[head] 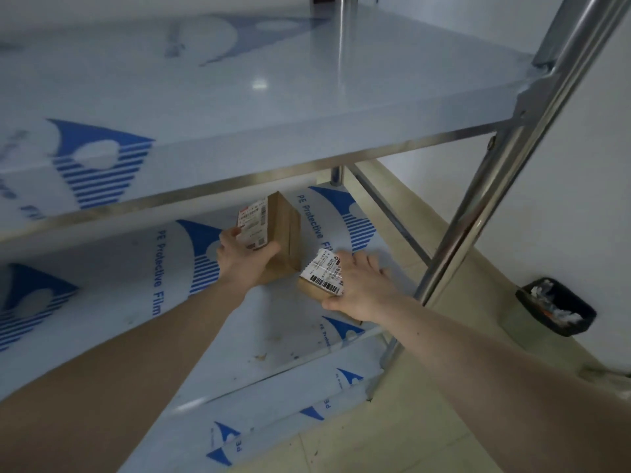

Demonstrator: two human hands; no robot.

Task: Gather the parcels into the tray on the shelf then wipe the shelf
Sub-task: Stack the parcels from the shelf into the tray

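Note:
Two brown cardboard parcels with white barcode labels are on the middle shelf (pixel 112 302), which is covered in white and blue protective film. My left hand (pixel 240 259) grips the taller parcel (pixel 278 230), which is tipped up on its edge. My right hand (pixel 362 288) lies over the flat smaller parcel (pixel 322 279) near the shelf's front right corner, fingers wrapped around its near edge. The two parcels are close together, almost touching. No tray is in view.
The upper shelf (pixel 239 107) hangs over the back of the middle one. A steel upright (pixel 512 155) slants at the right. A lower shelf (pixel 273 414) sticks out below. A black bin (pixel 556 307) with litter stands on the tiled floor by the wall.

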